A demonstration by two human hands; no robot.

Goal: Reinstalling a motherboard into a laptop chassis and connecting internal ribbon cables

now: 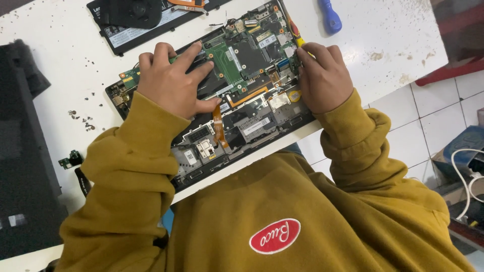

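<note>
Head view — left hand (pixel 174 80) flat on opened laptop (pixel 227 85), right hand (pixel 322 75) grip clenched on screwdriver (pixel 295 32).

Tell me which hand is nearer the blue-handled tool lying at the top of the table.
Right. The right hand works at the opened laptop's right edge, just below the blue-handled tool; the left hand rests flat on the laptop's left side, much farther away.

white label (pixel 119 34) on black battery (pixel 146 20), red oval chest patch (pixel 275 235)
</note>
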